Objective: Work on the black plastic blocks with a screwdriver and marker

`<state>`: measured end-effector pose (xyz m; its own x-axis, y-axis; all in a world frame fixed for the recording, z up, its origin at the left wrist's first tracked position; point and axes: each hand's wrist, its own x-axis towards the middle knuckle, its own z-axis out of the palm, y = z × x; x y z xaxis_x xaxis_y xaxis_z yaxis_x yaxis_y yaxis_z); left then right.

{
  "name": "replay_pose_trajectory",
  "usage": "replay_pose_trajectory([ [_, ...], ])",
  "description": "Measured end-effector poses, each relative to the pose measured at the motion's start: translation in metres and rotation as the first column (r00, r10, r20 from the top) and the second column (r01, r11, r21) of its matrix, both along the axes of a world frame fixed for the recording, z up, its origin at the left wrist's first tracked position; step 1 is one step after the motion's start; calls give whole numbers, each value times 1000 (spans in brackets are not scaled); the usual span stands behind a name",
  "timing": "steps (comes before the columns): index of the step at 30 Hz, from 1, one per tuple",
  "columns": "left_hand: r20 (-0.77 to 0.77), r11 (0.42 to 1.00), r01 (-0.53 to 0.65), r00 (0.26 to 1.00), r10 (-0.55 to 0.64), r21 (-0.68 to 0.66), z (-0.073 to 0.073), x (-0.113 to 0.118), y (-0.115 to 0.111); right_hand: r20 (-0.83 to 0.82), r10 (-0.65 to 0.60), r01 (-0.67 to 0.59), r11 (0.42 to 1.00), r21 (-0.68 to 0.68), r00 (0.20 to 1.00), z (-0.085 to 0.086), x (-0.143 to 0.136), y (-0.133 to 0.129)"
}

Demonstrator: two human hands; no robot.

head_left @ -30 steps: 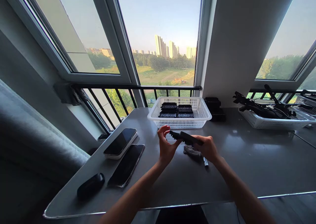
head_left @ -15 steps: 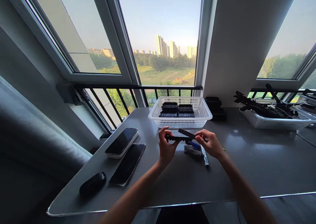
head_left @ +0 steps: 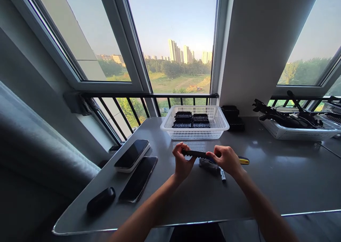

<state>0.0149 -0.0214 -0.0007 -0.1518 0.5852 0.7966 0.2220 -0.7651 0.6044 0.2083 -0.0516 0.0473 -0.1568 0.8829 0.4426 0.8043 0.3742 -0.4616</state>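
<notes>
Tall windows look out over grass and towers, a black railing (head_left: 181,96) below them and a grey surface (head_left: 266,185) before me. My left hand (head_left: 183,162) and right hand (head_left: 225,159) grip opposite ends of a dark strip-like part (head_left: 195,153), above the surface in front of the white basket (head_left: 194,133). Bare surface spreads to my right; phones (head_left: 138,179) and a black mouse (head_left: 101,200) sit toward the left edge.

A: "What's sitting at the tabletop (head_left: 266,181)'s back?"
B: "Mesh basket (head_left: 194,134), blocks (head_left: 182,118) lying inside; block stack (head_left: 233,120) standing right of it, second basket (head_left: 298,133) resting farther right."
A: "Left, front?"
B: "Two phones (head_left: 131,154) are lying left, mouse (head_left: 101,200) resting before them. Marker (head_left: 223,175)'s lying before the mesh basket."
</notes>
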Motion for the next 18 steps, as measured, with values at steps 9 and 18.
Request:
replay_pose_trajectory([
  [9,66,993,-106,992,103,43,6,-10,7,-43,-4,2,1000,-26,999,3,19,5],
  [18,-6,992,-89,996,90,89,4,-7,6,-8,33,-33,999,17,999,0,9,6],
])
